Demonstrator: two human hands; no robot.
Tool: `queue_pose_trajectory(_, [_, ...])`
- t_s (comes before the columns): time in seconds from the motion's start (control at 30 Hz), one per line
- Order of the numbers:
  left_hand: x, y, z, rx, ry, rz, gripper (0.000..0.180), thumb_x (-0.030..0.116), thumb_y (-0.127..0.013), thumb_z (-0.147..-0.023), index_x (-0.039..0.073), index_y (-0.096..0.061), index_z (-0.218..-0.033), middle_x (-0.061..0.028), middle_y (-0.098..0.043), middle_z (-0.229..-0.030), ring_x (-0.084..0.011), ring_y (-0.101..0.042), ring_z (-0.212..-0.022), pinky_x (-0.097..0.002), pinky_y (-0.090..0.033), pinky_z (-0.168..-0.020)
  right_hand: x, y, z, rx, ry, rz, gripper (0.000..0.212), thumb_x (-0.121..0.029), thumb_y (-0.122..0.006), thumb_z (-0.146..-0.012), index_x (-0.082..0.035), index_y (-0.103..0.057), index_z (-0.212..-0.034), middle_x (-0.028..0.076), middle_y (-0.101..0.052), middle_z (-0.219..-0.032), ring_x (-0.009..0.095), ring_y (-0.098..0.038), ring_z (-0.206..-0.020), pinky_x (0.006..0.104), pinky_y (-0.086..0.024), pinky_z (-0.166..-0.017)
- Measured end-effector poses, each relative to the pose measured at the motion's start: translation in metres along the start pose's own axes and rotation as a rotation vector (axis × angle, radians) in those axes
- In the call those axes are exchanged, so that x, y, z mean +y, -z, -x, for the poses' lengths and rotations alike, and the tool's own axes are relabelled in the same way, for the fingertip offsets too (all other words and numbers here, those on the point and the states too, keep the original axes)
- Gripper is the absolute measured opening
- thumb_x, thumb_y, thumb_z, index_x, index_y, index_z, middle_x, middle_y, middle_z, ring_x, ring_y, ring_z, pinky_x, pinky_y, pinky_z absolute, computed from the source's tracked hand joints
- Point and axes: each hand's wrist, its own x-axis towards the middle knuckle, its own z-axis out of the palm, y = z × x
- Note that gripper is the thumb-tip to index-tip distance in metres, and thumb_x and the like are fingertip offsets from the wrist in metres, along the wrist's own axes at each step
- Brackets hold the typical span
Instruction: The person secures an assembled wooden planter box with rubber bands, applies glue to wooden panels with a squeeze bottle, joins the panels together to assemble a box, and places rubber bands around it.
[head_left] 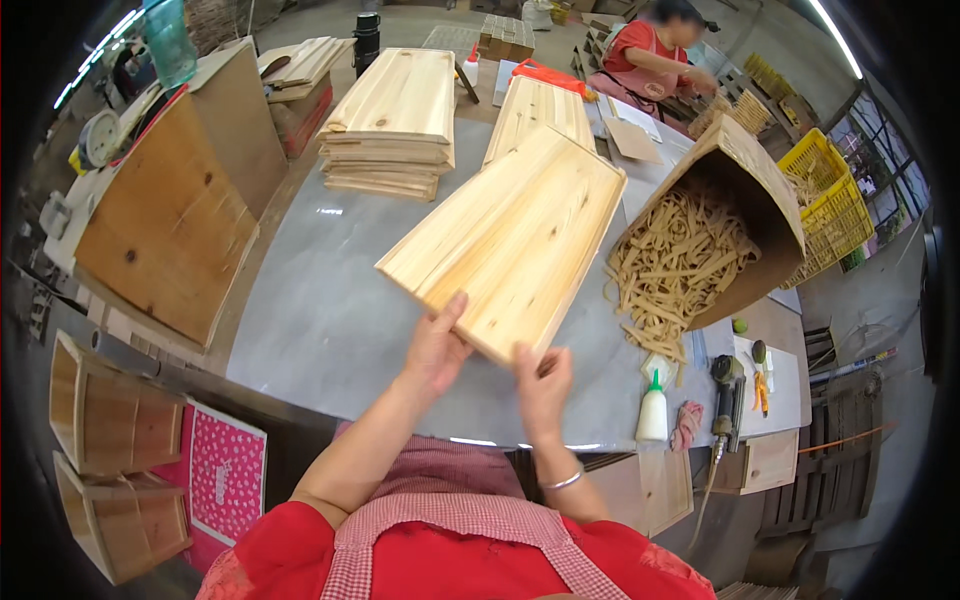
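Observation:
A pale wooden panel [520, 240] with a raised rim along its edges is tilted above the grey-covered table [300, 300]. My left hand [438, 345] grips its near left edge, the thumb lying on the upper face. At the near right corner, my right hand [543, 388] pinches the edge with its fingers curled in; its fingertips are partly hidden. Beyond the panel lies another panel [545, 112], partly covered by the held one. A stack of similar panels [390, 95] stands at the far left of the table.
To the right, a tipped cardboard box [770, 190] spills thin wooden strips [685, 245]. Nearer are a white glue bottle [652, 415], a pink cloth [687, 425] and a hand-held power tool [722, 375]. Large boards [165, 225] stand at left. A co-worker [650, 60] works at far right.

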Motion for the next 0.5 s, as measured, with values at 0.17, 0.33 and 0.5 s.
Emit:
queue_pose_trajectory(0.17, [0.009,0.052,0.071,0.096,-0.040,-0.164,0.060,0.016,-0.074,-0.086,0.001,-0.045,-0.136,-0.0123,-0.057,-0.130,-0.0249,-0.056,-0.120,-0.0430,-0.046,-0.102,-0.004,0.022,0.092,-0.403,-0.097,-0.028,0.023,-0.015,-0.072,-0.090,-0.003,-0.052,-0.091,-0.002,-0.056,-0.071,0.003,-0.048,-0.062,0.0203,-0.038,-0.053])
queue_pose_trajectory(0.33, [0.040,0.118,0.152,0.158,0.055,-0.116,0.061,0.018,-0.073,-0.086,0.002,-0.046,-0.138,-0.0115,-0.058,-0.131,-0.0249,-0.056,-0.121,-0.0411,-0.046,-0.104,0.000,0.049,0.127,-0.495,-0.054,-0.061,0.008,-0.010,-0.064,-0.095,-0.003,-0.060,-0.096,-0.005,-0.057,-0.074,0.002,-0.052,-0.064,0.0198,-0.044,-0.056])
queue_pose_trajectory(0.5, [0.048,0.174,0.193,0.253,0.003,-0.220,0.059,0.018,-0.073,-0.087,-0.001,-0.047,-0.136,-0.0129,-0.059,-0.129,-0.0257,-0.058,-0.120,-0.0413,-0.048,-0.103,0.001,0.050,0.091,-0.373,0.122,0.005,0.012,-0.012,-0.063,-0.094,-0.001,-0.062,-0.095,0.001,-0.062,-0.073,0.007,-0.057,-0.065,0.0240,-0.047,-0.059])
